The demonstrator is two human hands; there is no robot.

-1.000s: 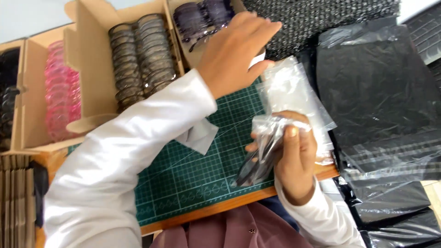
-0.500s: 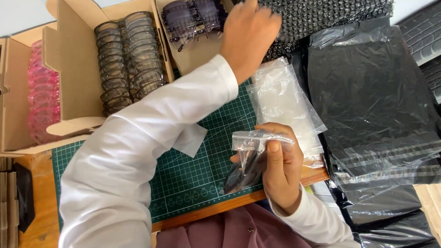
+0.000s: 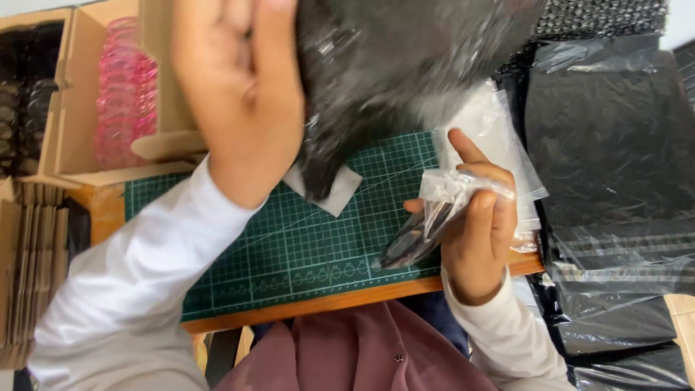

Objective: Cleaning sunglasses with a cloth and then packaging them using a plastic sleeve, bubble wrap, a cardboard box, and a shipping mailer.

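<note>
**A:** Where are the hands?

**B:** Left hand (image 3: 239, 94), upper left of the frame, fingers grasping a black bubble pouch (image 3: 391, 65). Right hand (image 3: 478, 224), centre right above the green cutting mat (image 3: 289, 246), pinches a small clear bag (image 3: 441, 210).

**A:** Advice?

**B:** Probably hold the pouch mouth open and steady.

Place: we take this for a small packing station, the sort a home shop or small seller keeps.
Work surface: we see a wooden desk (image 3: 347, 303) topped with a green gridded cutting mat (image 3: 304, 239).
Stock: we note open cardboard boxes (image 3: 72, 108) at the back, holding rows of pink rings (image 3: 119, 101) and dark ones (image 3: 25, 101).
Packaging: we count a stack of black mailing bags (image 3: 608, 159), clear plastic sleeves (image 3: 492, 137) and black bubble wrap (image 3: 601, 18) on the right.
Spare cartons: we spot flattened cardboard (image 3: 29, 268) stacked at the left edge.
</note>
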